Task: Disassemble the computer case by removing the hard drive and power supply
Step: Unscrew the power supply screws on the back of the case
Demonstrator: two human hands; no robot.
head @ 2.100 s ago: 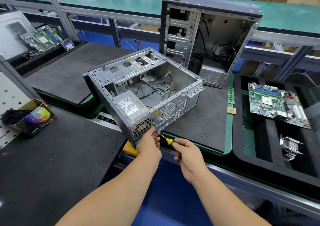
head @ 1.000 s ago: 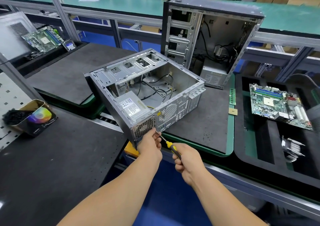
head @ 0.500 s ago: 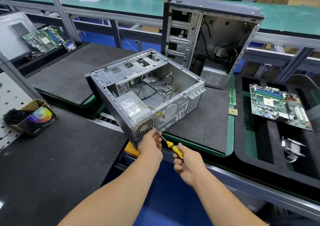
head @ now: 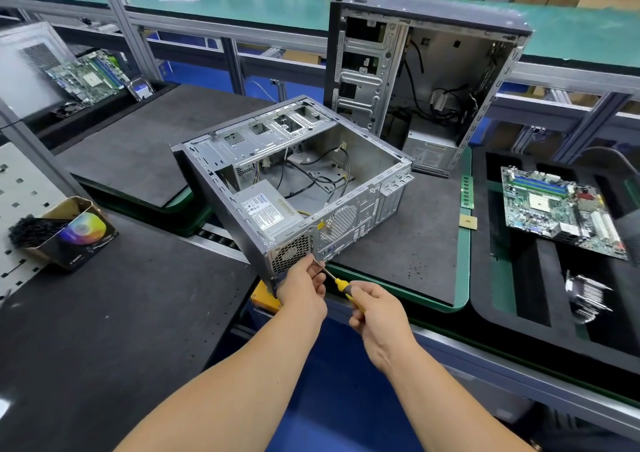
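Left hand (head: pixel 300 288): bare, no glove, no ring showing on the visible back and knuckles.
Right hand (head: pixel 375 307): bare too, no glove, nothing worn on the fingers in sight.
Wrists: both uncovered, no watch, no strap, no band.
Forearms: bare right down to the bottom edge, no sleeve in view.

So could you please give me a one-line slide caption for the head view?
Right hand drives a screwdriver at the case rear beside the power supply; left hand steadies its shaft.
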